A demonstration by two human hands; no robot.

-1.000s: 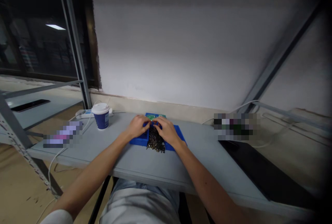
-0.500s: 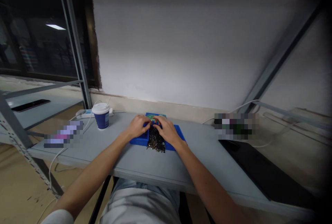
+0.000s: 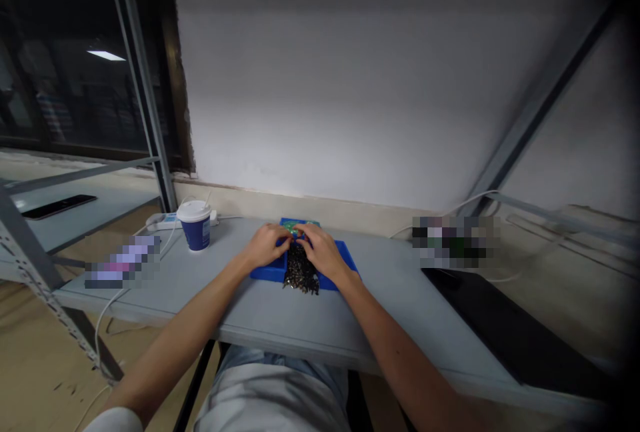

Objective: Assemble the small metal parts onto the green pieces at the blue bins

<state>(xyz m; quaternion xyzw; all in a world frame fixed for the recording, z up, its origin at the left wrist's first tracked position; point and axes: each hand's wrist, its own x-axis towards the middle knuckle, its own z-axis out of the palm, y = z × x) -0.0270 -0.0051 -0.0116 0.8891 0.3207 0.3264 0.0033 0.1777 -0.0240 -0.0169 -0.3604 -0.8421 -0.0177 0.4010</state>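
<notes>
Blue trays (image 3: 267,273) lie on the grey table, with a heap of small dark, shiny pieces (image 3: 301,271) in the middle, reaching past the front edge. Green material (image 3: 290,225) shows in the back tray, beyond my fingers. My left hand (image 3: 269,244) is over the left part of the trays, its thumb and fingertips pinched together. Over the right part is my right hand (image 3: 320,249), also pinching, its fingertips close to those of the left. Whatever lies between the fingertips is too small to make out.
A blue paper cup (image 3: 195,227) with a white lid stands at the left, near a white power strip (image 3: 164,221) and cables. A black flat panel (image 3: 505,325) lies at the right. Blurred-out items rest at both sides. Metal posts frame the table (image 3: 395,312).
</notes>
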